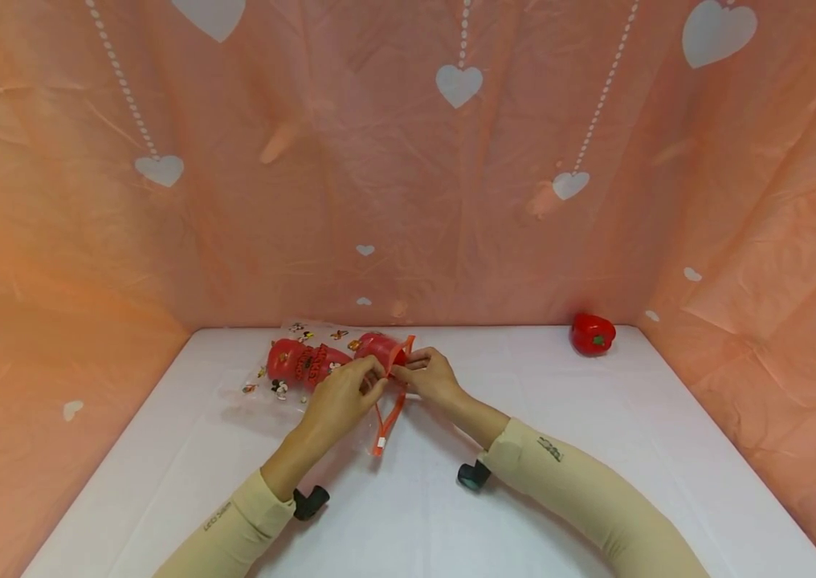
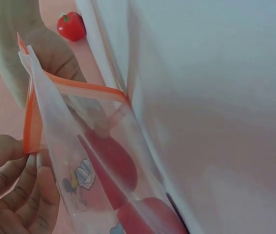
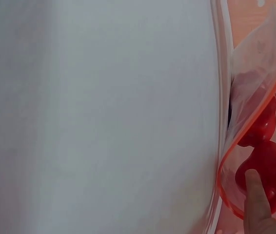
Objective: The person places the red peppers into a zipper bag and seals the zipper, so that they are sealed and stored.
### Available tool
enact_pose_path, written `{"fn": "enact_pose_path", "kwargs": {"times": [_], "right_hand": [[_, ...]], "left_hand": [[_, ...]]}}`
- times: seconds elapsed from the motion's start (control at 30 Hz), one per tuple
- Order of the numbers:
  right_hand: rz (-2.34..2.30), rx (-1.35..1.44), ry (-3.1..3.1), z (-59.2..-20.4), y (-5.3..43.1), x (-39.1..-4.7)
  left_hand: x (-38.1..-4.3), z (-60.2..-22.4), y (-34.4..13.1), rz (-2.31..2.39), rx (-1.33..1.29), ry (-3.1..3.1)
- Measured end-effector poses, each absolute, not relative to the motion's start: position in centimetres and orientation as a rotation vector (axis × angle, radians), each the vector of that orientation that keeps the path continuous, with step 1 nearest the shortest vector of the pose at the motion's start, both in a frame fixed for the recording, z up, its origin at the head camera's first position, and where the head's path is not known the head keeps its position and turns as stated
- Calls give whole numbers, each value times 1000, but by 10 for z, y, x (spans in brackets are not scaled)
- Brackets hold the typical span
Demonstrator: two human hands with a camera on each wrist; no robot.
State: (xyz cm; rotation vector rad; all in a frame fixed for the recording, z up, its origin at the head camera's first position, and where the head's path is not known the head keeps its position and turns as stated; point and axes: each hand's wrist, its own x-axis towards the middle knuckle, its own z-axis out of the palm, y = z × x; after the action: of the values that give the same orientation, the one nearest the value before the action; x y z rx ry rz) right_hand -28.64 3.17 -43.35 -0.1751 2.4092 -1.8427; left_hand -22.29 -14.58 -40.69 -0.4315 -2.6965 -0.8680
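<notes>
A: Where do we find the clear bag (image 1: 339, 335)?

B: We see it lying left of centre near the counter's (image 1: 524, 498) far edge, its mouth turned right and held apart.

A: What about the left grip (image 1: 343, 395)?

B: There we have finger and thumb pinching the orange strip (image 2: 91, 87) along the mouth.

A: And the right grip (image 1: 434, 377)?

B: We see it reach into the mouth, fingers against a red pepper (image 3: 272, 161) inside. Whether they close round it, we cannot tell.

A: Do we see anything else in there?

B: Yes, another pepper (image 3: 262, 129) just behind that one, touching it or nearly so. We also spot a white slider (image 1: 381, 441) at the strip's near end.

A: Outside the bag?

B: We have a lone pepper (image 1: 593, 334) at the far right of the counter, well apart, before a pinkish-orange backdrop (image 1: 393, 160) with white hearts.
</notes>
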Motion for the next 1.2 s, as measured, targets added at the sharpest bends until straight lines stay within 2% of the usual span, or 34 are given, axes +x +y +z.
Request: {"fn": "enact_pose_path", "kwargs": {"times": [0.43, 0.87, 1.2], "right_hand": [[-1838, -168, 2250, -435, 30, -285], [-1377, -372, 2412, -433, 40, -285], [-1308, -434, 2490, -435, 42, -286]], "left_hand": [[-225, -407, -147, -875, -403, -2698], [-225, -406, -148, -876, -416, -2691], [-225, -406, -149, -881, -417, -2694]]}}
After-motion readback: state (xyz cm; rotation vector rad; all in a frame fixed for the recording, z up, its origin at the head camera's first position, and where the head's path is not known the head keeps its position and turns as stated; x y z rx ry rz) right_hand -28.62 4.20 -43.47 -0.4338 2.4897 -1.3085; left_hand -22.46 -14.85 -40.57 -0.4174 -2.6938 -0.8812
